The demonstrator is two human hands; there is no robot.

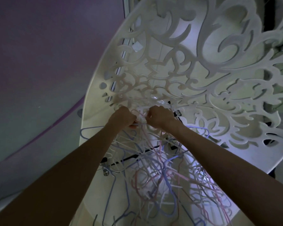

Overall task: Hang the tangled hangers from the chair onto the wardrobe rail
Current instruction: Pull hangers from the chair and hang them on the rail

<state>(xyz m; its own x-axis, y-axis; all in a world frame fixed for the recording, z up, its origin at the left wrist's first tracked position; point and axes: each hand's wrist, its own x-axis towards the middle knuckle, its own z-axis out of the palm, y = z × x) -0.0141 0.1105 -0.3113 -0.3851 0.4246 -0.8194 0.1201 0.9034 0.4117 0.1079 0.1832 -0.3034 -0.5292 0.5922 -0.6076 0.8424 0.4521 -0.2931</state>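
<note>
A tangled heap of thin hangers (155, 168) in white, pink and pale blue lies on the seat of a white chair. The chair's carved openwork back (203, 62) rises behind the heap. Both my arms reach forward over the pile. My left hand (123, 117) grips thin white and pink hanger wires at the far end of the heap. Close beside it, my right hand (159, 117) pinches pale hanger wires from the same knot. The two hands are almost touching. No wardrobe rail shows in the view.
A black bar with metal clips (129, 158) runs across under the hangers. To the left lies a dim lilac and grey floor or wall (39, 62). A pale vertical frame edge (125, 22) stands behind the chair back. The light is low.
</note>
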